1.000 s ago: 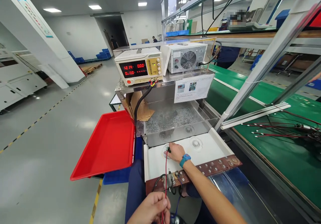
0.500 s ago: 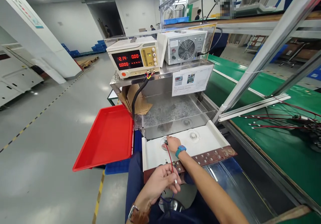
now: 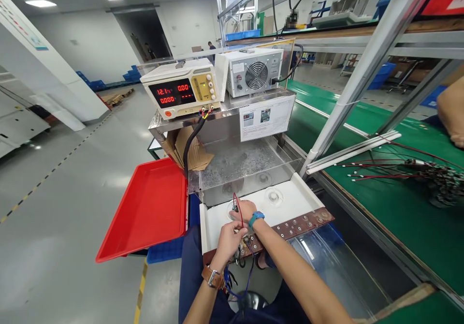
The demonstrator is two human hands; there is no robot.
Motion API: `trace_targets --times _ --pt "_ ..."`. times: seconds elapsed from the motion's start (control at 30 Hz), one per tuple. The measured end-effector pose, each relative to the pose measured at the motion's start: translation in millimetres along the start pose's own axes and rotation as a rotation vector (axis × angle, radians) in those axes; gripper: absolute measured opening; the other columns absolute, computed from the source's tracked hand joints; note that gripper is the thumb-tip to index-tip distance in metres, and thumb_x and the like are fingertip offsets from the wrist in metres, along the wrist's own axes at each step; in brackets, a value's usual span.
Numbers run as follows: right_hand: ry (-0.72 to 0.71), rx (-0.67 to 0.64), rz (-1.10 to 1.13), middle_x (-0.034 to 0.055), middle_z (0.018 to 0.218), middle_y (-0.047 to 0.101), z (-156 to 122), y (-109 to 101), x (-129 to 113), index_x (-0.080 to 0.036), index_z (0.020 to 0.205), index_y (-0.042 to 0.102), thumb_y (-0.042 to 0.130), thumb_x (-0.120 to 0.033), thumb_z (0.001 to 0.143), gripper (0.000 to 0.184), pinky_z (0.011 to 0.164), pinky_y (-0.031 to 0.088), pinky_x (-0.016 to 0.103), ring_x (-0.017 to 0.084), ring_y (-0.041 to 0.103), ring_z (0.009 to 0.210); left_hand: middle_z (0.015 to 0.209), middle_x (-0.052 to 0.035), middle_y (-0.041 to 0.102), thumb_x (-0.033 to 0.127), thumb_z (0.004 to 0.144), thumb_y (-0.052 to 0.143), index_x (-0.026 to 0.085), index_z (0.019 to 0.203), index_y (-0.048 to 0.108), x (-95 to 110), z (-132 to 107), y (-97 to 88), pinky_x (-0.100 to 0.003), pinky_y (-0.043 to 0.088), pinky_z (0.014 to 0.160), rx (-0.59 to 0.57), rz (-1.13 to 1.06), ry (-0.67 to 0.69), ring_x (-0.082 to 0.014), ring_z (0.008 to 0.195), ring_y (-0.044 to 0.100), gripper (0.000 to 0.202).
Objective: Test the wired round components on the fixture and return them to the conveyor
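Note:
My right hand (image 3: 247, 211), with a blue watch at the wrist, is closed on a small dark part with a wire. It rests over a round recess on the white fixture (image 3: 213, 234). A thin red wire (image 3: 238, 203) arches up from that part toward my left hand (image 3: 230, 238). Fingertips of that left hand are pinched on the wire's lower end, just above the brown perforated strip (image 3: 304, 223) along the fixture's front. The wire's tip is hidden by the fingers. Blue wires (image 3: 250, 280) hang below the strip.
A power supply (image 3: 181, 89) with red digits stands on the metal shelf behind. A red tray (image 3: 145, 208) is at the left. On the green bench (image 3: 409, 237) at the right lies a heap of wired parts (image 3: 440, 184). Another person's arm (image 3: 453, 109) reaches in at the right edge.
My left hand has moved forward, closer to my right hand, with the red wire, which now arches upward. The right hand stays at the recess. Another person's arm has appeared at right.

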State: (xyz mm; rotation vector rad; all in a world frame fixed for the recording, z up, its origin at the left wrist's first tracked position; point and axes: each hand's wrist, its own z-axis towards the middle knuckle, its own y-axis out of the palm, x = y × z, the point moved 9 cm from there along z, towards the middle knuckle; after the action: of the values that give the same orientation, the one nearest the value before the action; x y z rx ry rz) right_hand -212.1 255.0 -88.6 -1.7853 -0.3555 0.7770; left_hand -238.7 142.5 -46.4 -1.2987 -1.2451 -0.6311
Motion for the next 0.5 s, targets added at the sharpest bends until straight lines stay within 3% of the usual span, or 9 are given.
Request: trace_targets --times 0.23,0.5 --pt "-0.012 0.011 0.009 0.0128 0.100 0.072 0.0 -0.4 0.4 -0.017 0.116 0.058 0.053 -0.056 0.085 0.050 0.074 0.043 0.030 0.026 0.067 0.094 0.079 -0.0033 0.075 0.030 0.074 0.059 0.017 0.080 0.072 -6.4 2.6 5.6 -0.027 0.046 0.072 -0.028 0.028 0.011 -0.0181 0.074 0.064 0.019" --pt "0.008 -0.002 0.016 0.0139 0.102 0.072 0.3 1.0 -0.2 -0.016 0.116 0.058 0.053 -0.054 0.085 0.049 0.076 0.043 0.030 0.027 0.067 0.095 0.070 -0.0023 0.071 0.027 0.073 0.058 0.017 0.076 0.070 -10.7 3.1 7.1 -0.026 0.044 0.067 -0.020 0.067 0.003 -0.0170 0.068 0.061 0.017"
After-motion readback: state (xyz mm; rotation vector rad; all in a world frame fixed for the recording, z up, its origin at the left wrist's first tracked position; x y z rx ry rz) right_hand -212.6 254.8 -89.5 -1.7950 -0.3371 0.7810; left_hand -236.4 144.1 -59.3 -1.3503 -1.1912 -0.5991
